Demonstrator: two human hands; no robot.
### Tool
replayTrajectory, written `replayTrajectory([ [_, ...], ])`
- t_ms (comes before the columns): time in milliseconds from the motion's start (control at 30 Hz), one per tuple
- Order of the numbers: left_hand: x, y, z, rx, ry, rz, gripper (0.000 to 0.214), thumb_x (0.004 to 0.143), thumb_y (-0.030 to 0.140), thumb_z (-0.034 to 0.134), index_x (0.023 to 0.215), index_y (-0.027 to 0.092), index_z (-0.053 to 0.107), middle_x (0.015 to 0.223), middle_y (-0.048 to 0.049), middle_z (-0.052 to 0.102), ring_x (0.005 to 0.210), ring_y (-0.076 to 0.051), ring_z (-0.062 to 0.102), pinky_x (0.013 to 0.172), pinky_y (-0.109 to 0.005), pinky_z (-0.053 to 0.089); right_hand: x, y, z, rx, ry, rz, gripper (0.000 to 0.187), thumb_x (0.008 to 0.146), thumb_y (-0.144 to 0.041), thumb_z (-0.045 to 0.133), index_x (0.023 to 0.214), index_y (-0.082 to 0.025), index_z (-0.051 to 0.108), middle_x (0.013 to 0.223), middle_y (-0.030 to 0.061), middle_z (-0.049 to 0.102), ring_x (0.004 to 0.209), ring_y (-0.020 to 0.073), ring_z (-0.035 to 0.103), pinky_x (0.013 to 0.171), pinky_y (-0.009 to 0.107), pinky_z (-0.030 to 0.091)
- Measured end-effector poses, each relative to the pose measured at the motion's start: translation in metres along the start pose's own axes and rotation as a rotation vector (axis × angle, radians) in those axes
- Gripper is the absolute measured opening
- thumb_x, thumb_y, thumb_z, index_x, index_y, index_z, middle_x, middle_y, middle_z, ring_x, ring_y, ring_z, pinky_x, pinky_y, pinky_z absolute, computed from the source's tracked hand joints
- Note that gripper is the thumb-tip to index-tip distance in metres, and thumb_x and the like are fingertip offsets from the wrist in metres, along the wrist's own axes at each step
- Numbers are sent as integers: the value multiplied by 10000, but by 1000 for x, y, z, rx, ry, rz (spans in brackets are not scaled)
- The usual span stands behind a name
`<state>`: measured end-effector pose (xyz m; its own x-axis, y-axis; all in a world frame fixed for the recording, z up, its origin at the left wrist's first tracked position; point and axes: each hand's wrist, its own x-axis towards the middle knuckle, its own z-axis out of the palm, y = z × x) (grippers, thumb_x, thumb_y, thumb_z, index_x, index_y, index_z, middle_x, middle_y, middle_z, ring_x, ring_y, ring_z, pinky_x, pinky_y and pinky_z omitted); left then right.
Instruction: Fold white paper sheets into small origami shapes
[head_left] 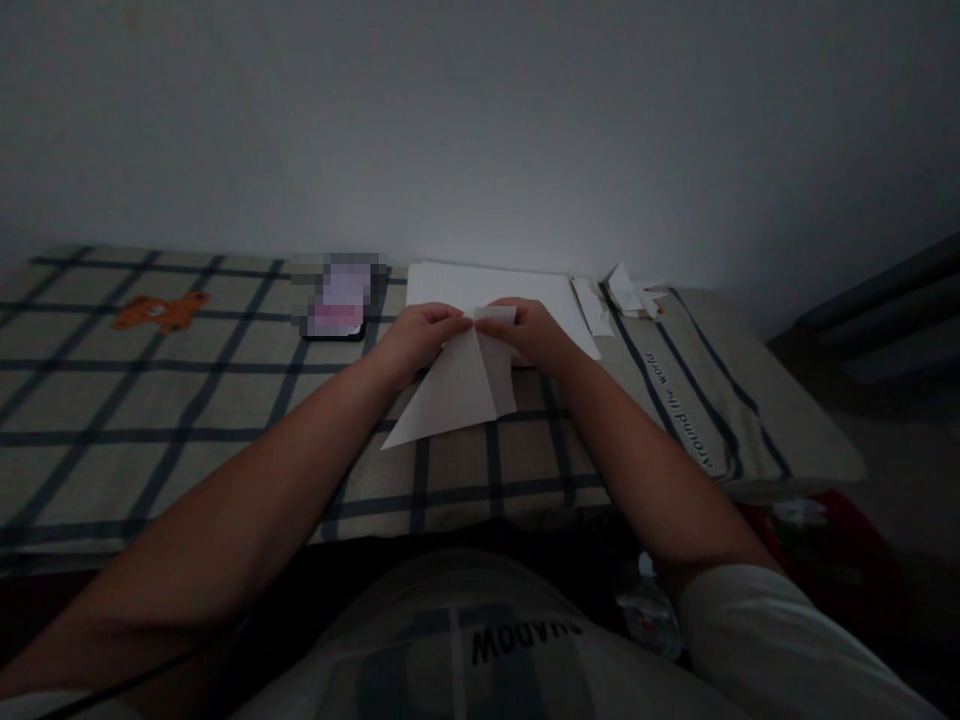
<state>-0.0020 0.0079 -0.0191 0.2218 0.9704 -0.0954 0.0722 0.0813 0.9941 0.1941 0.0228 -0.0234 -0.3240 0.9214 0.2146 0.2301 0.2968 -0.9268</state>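
Observation:
A partly folded sheet of white paper [457,390] hangs between my hands above the table's near half, its long point reaching down to the left. My left hand [420,338] pinches its top edge between thumb and fingers. Close beside it, my right hand [525,330] grips the same edge, with a short flap of paper showing over the thumb. The fingertips of both hands nearly meet at the crease. Beyond them lies a stack of white sheets [510,285], flat on the cloth.
A checked cloth [225,400] covers the table, which stands against a pale wall. A phone [341,300] with a blurred screen and an orange bear-shaped piece [161,311] lie to the left. Torn paper scraps [630,293] lie at right. A red container [832,550] is below the right edge.

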Motion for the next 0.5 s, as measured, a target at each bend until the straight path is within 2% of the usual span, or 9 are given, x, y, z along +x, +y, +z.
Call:
replayTrajectory([
  [100, 1, 1, 0, 28, 38, 24, 223, 676, 378, 733, 746, 185, 648, 613, 18, 566, 492, -109, 469, 448, -224, 299, 1, 4, 1, 115, -44, 116, 342, 677, -450, 814, 822, -161, 702, 797, 27, 701, 726, 158, 587, 658, 281, 458],
  [200, -2, 5, 1, 46, 45, 15, 210, 663, 364, 735, 728, 182, 653, 605, 14, 584, 506, -115, 478, 456, -228, 322, 0, 4, 2, 185, -48, 168, 344, 655, -418, 835, 855, -163, 723, 846, 40, 730, 759, 169, 618, 697, 297, 488],
  [367, -4, 8, 1, 82, 38, 5, 197, 678, 354, 735, 700, 178, 649, 567, 18, 567, 493, -111, 463, 452, -224, 317, 0, 2, 2, 195, -40, 170, 334, 644, -399, 841, 855, -166, 728, 839, 36, 729, 750, 167, 618, 693, 296, 485],
  [500, -1, 4, 0, 110, 7, 19, 188, 693, 360, 717, 728, 180, 673, 631, -6, 618, 530, -130, 522, 467, -230, 350, 0, 3, 0, 117, -53, 119, 335, 668, -436, 821, 817, -162, 698, 772, 20, 689, 704, 152, 579, 644, 277, 453],
])
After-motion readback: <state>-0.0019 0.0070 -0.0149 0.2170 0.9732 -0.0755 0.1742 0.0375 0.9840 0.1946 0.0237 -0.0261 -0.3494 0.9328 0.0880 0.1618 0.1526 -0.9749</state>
